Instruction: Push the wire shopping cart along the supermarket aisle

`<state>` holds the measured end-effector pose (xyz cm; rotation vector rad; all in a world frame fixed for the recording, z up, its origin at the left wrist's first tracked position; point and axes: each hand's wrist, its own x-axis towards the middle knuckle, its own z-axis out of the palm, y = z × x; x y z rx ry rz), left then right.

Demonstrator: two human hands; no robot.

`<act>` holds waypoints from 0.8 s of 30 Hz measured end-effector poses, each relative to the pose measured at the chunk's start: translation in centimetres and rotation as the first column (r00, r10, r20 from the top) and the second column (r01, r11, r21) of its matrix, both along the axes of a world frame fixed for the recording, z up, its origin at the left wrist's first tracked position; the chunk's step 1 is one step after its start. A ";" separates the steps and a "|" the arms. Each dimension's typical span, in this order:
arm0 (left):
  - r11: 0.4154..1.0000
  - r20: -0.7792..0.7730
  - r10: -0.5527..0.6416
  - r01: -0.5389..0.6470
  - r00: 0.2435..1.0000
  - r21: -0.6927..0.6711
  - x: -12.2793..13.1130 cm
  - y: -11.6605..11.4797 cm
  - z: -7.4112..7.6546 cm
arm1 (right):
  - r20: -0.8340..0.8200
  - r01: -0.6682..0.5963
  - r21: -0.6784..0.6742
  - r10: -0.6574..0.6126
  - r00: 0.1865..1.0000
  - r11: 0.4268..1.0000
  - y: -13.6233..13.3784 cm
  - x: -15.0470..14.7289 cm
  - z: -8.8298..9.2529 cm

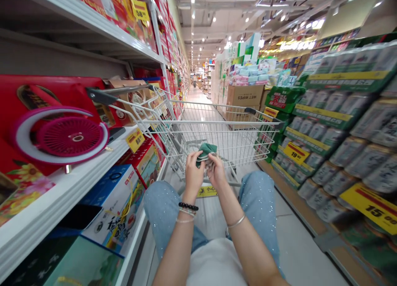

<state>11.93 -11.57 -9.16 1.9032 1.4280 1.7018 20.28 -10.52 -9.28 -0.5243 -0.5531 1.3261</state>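
Note:
A small green and pale striped cloth [207, 150] is bunched between my two hands, above my knees. My left hand [194, 168] pinches its left side, fingers curled over the top. On the right, the fingers of my right hand [217, 169] are closed on the cloth's other side, where paler folds hang. Just beyond both hands stands a wire shopping cart [223, 122], lying across the aisle, and its basket shows through the bars.
At left, a white shelf [102, 170] holds gift boxes and a magenta fan with a ring light [72, 135]. Stacked drink cans [322, 112] line the right side. A wet wipes carton [245, 96] stands beyond the cart. A yellow floor sign [207, 191] lies below my hands.

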 end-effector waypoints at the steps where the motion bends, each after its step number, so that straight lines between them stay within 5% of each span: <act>1: 1.000 -0.001 0.018 -0.018 1.000 -0.006 0.1 -0.1 0.1 | -0.038 -0.030 -0.008 0.030 0.999 1.000 -0.1 0.2 0.0; 12: 0.987 -0.086 0.150 -0.154 0.985 -0.042 0.3 -0.7 1.6 | -0.066 -0.076 0.008 0.077 0.995 0.997 -0.2 0.1 -0.3; 21: 0.997 -0.193 -0.030 0.017 0.981 -0.073 1.7 -2.1 1.1 | 0.006 0.025 0.048 -0.025 1.000 0.999 -0.2 0.9 -0.5; 24: 0.995 -0.131 -0.011 -0.003 0.991 -0.100 2.1 -1.8 0.9 | 0.056 -0.022 0.024 0.021 0.998 0.999 -0.3 1.3 -0.4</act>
